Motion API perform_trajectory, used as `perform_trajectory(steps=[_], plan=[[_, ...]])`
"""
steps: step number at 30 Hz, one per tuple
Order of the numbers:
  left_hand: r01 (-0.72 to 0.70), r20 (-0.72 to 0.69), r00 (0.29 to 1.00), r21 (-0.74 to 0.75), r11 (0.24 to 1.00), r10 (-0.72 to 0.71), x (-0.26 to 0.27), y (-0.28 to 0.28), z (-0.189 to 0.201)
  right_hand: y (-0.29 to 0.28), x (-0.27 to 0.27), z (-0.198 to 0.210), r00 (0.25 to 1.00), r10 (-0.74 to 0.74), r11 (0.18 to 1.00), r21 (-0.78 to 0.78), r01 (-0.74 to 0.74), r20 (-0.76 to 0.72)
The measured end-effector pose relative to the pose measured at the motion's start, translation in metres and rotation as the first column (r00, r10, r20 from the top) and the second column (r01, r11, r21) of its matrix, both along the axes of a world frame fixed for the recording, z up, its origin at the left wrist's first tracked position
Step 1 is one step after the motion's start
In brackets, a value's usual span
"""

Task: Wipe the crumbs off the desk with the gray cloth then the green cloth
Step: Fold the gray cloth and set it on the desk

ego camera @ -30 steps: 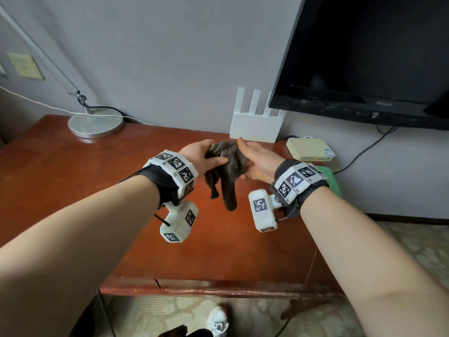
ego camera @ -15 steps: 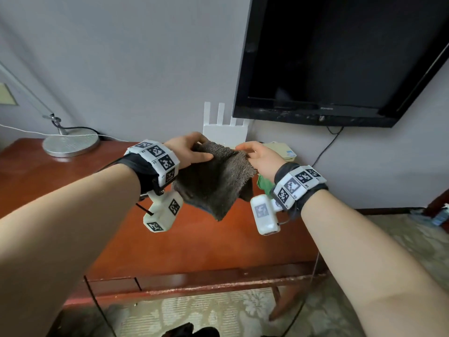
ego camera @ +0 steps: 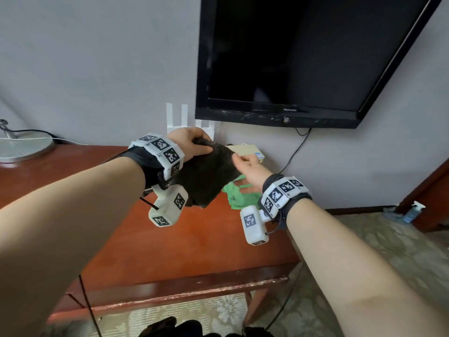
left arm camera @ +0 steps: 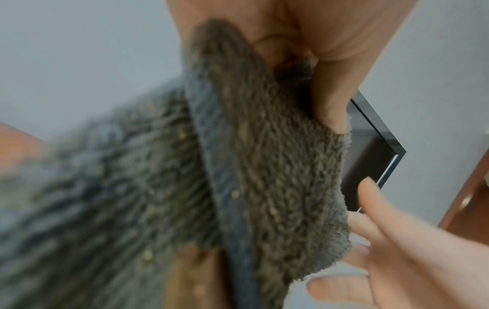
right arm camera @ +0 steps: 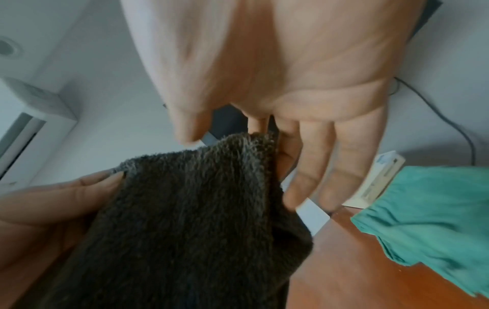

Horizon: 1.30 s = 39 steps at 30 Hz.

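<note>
Thumb and fingers of your left hand (ego camera: 188, 142) pinch one upper corner of the gray cloth (ego camera: 206, 177), so that grip is closed on fabric. Your right hand (ego camera: 250, 166) sits at the opposite corner with its fingers (right arm camera: 312, 167) nearly straight and spread beside the edge; it touches the cloth but does not look clamped on it, a loose, open grip. The cloth hangs folded between both hands, above the counter (ego camera: 194, 244) and clear of it. Pale specks cling to its pile in the left wrist view, likely crumbs. The green cloth (ego camera: 237, 195) lies crumpled on the counter near the far right edge, just under your right hand, beside a flat beige box (ego camera: 245, 152). You look to be arranging the gray cloth, either readying it for a pass or finishing with it; which one is not clear. Next, settle a firm one-hand hold and bring it flat onto the counter, or set it aside and reach for the green one.
</note>
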<state>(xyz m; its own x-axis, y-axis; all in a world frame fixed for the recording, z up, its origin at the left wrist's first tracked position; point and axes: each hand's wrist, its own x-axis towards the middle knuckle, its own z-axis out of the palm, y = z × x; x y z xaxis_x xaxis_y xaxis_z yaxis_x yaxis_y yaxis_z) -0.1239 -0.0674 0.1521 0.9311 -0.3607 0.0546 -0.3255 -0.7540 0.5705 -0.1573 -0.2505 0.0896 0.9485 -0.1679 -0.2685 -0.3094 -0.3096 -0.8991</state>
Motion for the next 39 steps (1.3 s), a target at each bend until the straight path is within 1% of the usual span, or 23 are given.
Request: perform_trajectory(steps=[1, 2, 4, 6, 9, 12, 13, 14, 17, 19, 21, 23, 26, 28, 32, 35, 36, 37, 39], plan=[[0.001, 0.003, 1.000, 0.008, 1.000, -0.001, 0.001, -0.007, 0.000, -0.005, -0.001, -0.005, 0.999, 0.033, 0.999, -0.010, -0.033, -0.013], [-0.002, 0.006, 1.000, 0.015, 1.000, 0.002, 0.002, -0.013, -0.001, -0.009, 0.001, -0.011, 0.999, 0.038, 0.999, -0.024, -0.038, 0.006], [-0.011, 0.013, 1.000, 0.022, 1.000, 0.011, 0.005, -0.024, -0.002, -0.018, 0.005, -0.017, 0.997, -0.022, 0.998, -0.050, 0.026, 0.077], [-0.012, 0.008, 1.000, 0.035, 0.999, 0.011, 0.007, -0.031, -0.005, -0.026, 0.006, -0.013, 0.988, -0.079, 0.997, -0.008, 0.081, 0.132], [0.000, 0.009, 1.000, 0.032, 0.999, 0.000, 0.011, -0.039, -0.010, -0.044, 0.010, -0.008, 0.988, -0.108, 0.992, 0.072, 0.100, 0.109], [0.002, 0.014, 1.000, 0.057, 0.998, -0.003, 0.016, -0.046, -0.015, -0.057, 0.013, 0.000, 0.982, -0.139, 0.985, 0.118, 0.124, 0.126], [0.001, 0.006, 1.000, 0.091, 0.996, -0.002, 0.016, -0.048, -0.017, -0.061, 0.013, 0.004, 0.981, -0.132, 0.989, 0.087, 0.120, 0.143], [0.000, -0.006, 1.000, 0.133, 0.991, 0.000, 0.016, -0.050, -0.019, -0.065, 0.012, 0.007, 0.980, -0.107, 0.994, 0.025, 0.105, 0.165], [0.013, -0.032, 0.999, 0.244, 0.970, -0.005, 0.017, -0.056, -0.027, -0.077, 0.009, 0.017, 0.973, 0.029, 0.985, -0.174, 0.012, 0.228], [0.014, -0.039, 0.999, 0.260, 0.965, -0.004, 0.018, -0.060, -0.034, -0.085, 0.010, 0.019, 0.969, 0.088, 0.951, -0.308, -0.013, 0.231], [0.037, -0.064, 0.998, 0.254, 0.966, -0.022, 0.019, -0.066, -0.040, -0.093, 0.011, 0.018, 0.967, 0.124, 0.894, -0.449, -0.011, 0.223], [0.076, -0.107, 0.993, 0.245, 0.966, -0.051, 0.019, -0.073, -0.046, -0.100, 0.013, 0.014, 0.974, 0.146, 0.830, -0.557, -0.024, 0.175], [0.110, -0.203, 0.977, 0.192, 0.975, -0.070, 0.019, -0.087, -0.056, -0.107, 0.009, 0.004, 0.988, 0.154, 0.837, -0.535, -0.114, 0.030], [0.113, -0.273, 0.959, 0.143, 0.983, -0.071, 0.020, -0.096, -0.069, -0.115, 0.006, -0.006, 0.989, 0.139, 0.805, -0.575, -0.145, -0.055], [0.079, -0.461, 0.886, 0.053, 0.995, -0.046, 0.017, -0.115, -0.115, -0.134, 0.007, -0.046, 0.979, 0.106, 0.780, -0.596, -0.191, -0.174], [0.016, -0.551, 0.835, 0.021, 1.000, -0.002, 0.014, -0.127, -0.158, -0.146, 0.008, -0.089, 0.959, 0.062, 0.770, -0.597, -0.223, -0.277], [0.002, -0.550, 0.835, 0.035, 0.999, 0.018, 0.015, -0.129, -0.169, -0.150, 0.010, -0.104, 0.952, 0.037, 0.770, -0.598, -0.222, -0.304], [0.002, -0.530, 0.847, 0.082, 0.997, 0.043, 0.015, -0.130, -0.181, -0.154, 0.011, -0.120, 0.943, -0.001, 0.766, -0.607, -0.213, -0.332], [0.039, -0.473, 0.879, 0.200, 0.979, 0.062, 0.016, -0.123, -0.193, -0.158, 0.011, -0.140, 0.936, -0.088, 0.747, -0.644, -0.165, -0.341]])
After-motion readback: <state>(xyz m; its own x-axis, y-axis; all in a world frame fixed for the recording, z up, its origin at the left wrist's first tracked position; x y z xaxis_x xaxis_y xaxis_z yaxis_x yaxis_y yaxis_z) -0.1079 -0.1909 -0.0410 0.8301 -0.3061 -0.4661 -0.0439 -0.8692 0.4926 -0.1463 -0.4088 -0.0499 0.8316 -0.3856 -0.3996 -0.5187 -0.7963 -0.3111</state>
